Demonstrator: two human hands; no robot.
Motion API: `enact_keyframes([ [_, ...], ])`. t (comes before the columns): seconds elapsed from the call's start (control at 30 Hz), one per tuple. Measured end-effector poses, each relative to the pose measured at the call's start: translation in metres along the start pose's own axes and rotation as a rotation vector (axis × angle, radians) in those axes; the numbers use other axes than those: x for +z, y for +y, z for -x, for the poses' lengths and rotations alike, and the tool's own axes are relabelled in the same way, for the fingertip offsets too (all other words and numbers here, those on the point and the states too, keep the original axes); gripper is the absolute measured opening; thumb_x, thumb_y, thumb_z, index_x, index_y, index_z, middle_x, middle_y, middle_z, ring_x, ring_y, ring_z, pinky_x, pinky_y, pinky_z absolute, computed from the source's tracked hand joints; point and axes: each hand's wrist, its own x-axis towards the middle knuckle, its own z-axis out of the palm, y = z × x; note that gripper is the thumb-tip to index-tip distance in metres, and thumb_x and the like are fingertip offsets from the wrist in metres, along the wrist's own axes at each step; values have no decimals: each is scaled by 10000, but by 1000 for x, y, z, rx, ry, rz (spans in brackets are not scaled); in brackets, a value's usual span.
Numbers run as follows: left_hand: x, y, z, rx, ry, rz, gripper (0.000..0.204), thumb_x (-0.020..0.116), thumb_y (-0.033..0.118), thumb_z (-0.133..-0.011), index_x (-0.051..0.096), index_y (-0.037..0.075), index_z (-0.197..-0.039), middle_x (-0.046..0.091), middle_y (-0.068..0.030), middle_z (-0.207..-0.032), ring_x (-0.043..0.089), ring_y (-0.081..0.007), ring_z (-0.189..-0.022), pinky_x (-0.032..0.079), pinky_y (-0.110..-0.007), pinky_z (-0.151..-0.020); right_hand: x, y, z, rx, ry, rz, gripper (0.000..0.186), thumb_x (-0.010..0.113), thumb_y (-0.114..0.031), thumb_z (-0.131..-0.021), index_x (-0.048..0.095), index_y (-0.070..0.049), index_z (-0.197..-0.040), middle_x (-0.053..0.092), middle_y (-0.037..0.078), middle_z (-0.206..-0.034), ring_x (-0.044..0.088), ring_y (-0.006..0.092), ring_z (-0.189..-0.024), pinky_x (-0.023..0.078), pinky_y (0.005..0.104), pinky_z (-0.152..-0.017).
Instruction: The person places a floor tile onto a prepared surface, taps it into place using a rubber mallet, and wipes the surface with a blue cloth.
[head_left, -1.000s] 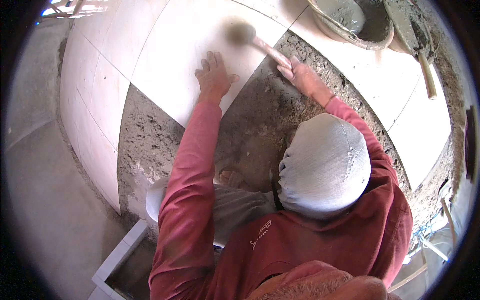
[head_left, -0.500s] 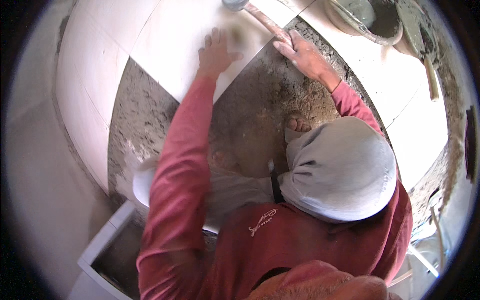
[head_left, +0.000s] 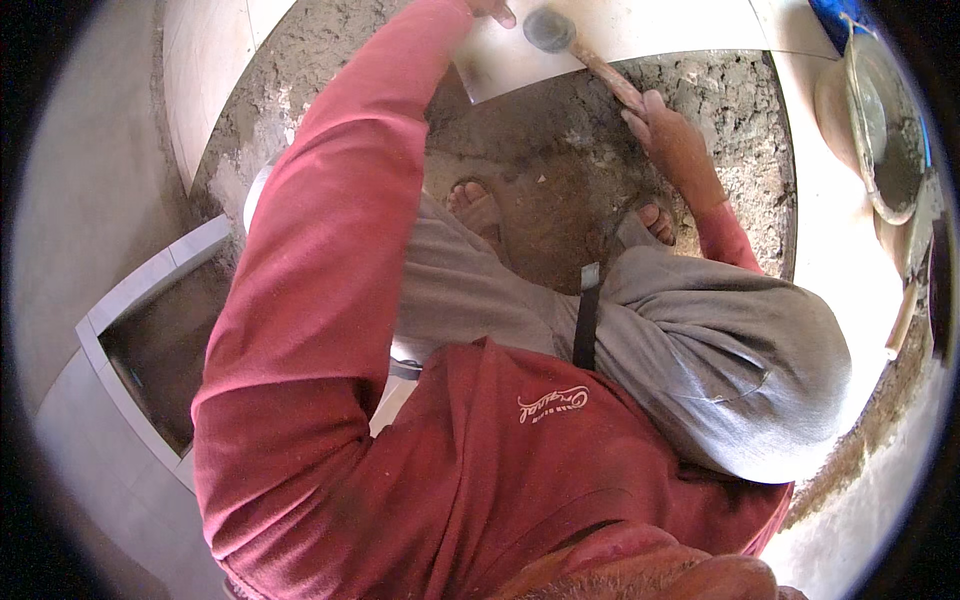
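Note:
My left hand point(head_left: 487, 9) is at the top edge of the view, partly cut off, with its thumb stretched out over a white floor tile point(head_left: 490, 70). My right hand point(head_left: 668, 145) grips the wooden handle of a mallet point(head_left: 607, 78), whose dark round head sits over that tile, just right of my left hand. Below the tile is rough grey mortar point(head_left: 560, 150), where my bare feet rest between my bent, grey-trousered legs.
A mortar-caked bucket point(head_left: 838, 112) stands on laid tiles at the right, beside a blue object point(head_left: 830, 22) and a wooden-handled tool point(head_left: 905, 315). A tile-edged recess point(head_left: 131, 286) lies at lower left. A grey wall curves along the left.
The view has shifted: the tile and my left hand now sit near the top edge, the bucket further right and lower. My right hand and the mallet also appear further right.

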Motion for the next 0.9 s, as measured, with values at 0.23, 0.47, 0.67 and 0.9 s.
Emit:
enact_keyframes([
  [0.23,21,-6,-18,5,105,-64,919,604,598,-913,240,164,-1636,229,-206,-1687,289,-406,-1533,213,-688,-1160,18,-6,-14,-27,-10,-104,349,601,-388,-1025,484,-60,-1049,677,256,-814,674,492,-796,527,562,-651],
  [0.47,11,-5,-7,20,77,-76,958,715,492,-865,234,166,-1626,266,-182,-1673,331,-386,-1512,279,-672,-1156,26,-12,-21,-201,-10,-43,377,578,-427,-1028,488,-62,-1047,672,229,-796,679,468,-758,537,538,-653],
  [0.67,23,0,-4,-103,133,-103,1121,853,389,-777,161,283,-1653,252,-57,-1703,315,-301,-1535,251,-649,-1198,21,-5,-7,-110,115,-2,353,623,-402,-1002,489,-77,-974,661,200,-729,681,425,-663,525,524,-534],
  [0.9,-15,19,0,-126,-89,-63,1263,919,395,-675,133,270,-1655,185,-62,-1723,282,-309,-1551,310,-641,-1163,-19,6,-7,147,334,20,338,671,-339,-988,499,-48,-982,662,187,-718,683,373,-597,533,479,-506],
])
